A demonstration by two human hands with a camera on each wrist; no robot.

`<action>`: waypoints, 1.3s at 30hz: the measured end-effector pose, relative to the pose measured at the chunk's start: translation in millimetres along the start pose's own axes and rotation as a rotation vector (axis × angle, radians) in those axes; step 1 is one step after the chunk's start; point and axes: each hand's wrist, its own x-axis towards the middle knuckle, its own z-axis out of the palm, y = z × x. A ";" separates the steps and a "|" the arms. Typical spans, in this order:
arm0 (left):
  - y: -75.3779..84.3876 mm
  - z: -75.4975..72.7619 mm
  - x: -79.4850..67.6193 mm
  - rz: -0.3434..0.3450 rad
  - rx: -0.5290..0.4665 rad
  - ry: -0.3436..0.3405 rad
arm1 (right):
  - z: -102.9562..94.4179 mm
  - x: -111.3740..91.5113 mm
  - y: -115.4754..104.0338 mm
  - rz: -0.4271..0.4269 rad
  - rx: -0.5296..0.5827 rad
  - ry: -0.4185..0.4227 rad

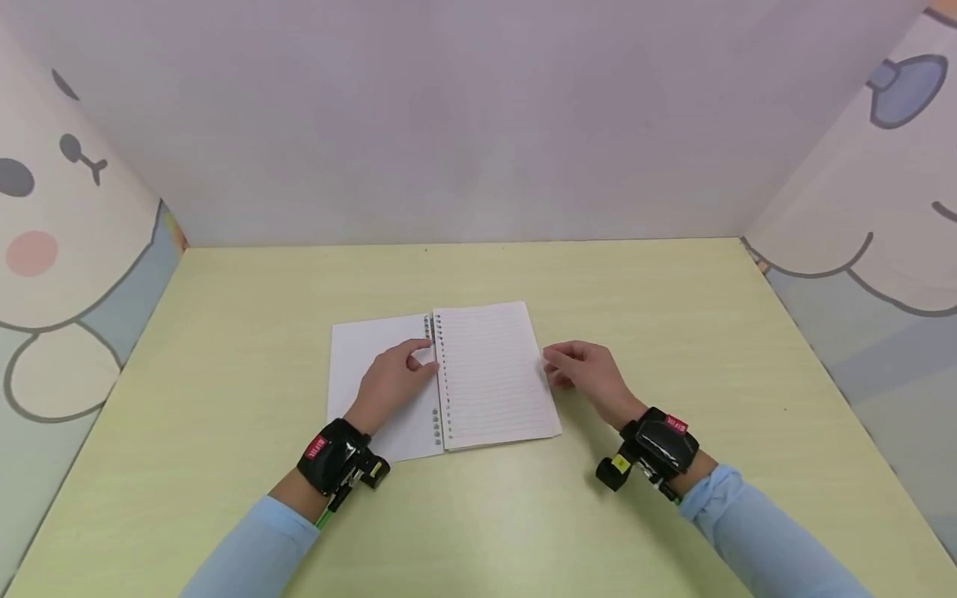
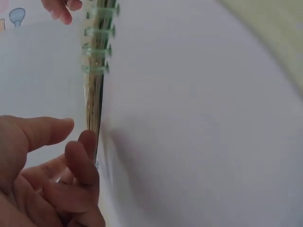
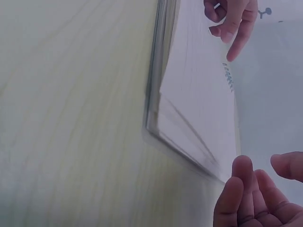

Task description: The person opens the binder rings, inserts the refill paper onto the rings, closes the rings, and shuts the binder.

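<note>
A ring-bound notebook (image 1: 493, 378) lies spread on the table, its lined page stack to the right and a blank white leaf (image 1: 357, 349) to the left. My left hand (image 1: 390, 382) is over that leaf, fingertips right at the binding. In the left wrist view, pale green rings (image 2: 97, 49) run along the spine above those fingers (image 2: 80, 161), and the thumb stands apart from them. Beside the notebook's right edge is my right hand (image 1: 594, 378), fingers loosely bent. The right wrist view shows its thumb (image 3: 288, 165) separated from the fingers, near the page corner.
The pale yellow-green table (image 1: 478, 531) extends around the notebook. A plain whitish wall (image 1: 463, 124) closes off the back, and side panels with cartoon drawings (image 1: 67, 249) stand left and right. Each wrist carries a black strapped camera (image 1: 658, 444).
</note>
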 end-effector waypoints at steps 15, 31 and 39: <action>1.8 10.0 -41.6 0.147 0.090 -0.023 | 54.7 -27.7 -21.2 -0.564 -0.627 -0.114; 5.4 11.3 -44.8 0.167 0.136 -0.054 | 79.5 -30.7 -19.1 -0.595 -0.881 -0.310; 6.4 11.3 -47.0 0.181 0.157 -0.062 | 79.8 -31.6 -18.9 -0.578 -0.929 -0.331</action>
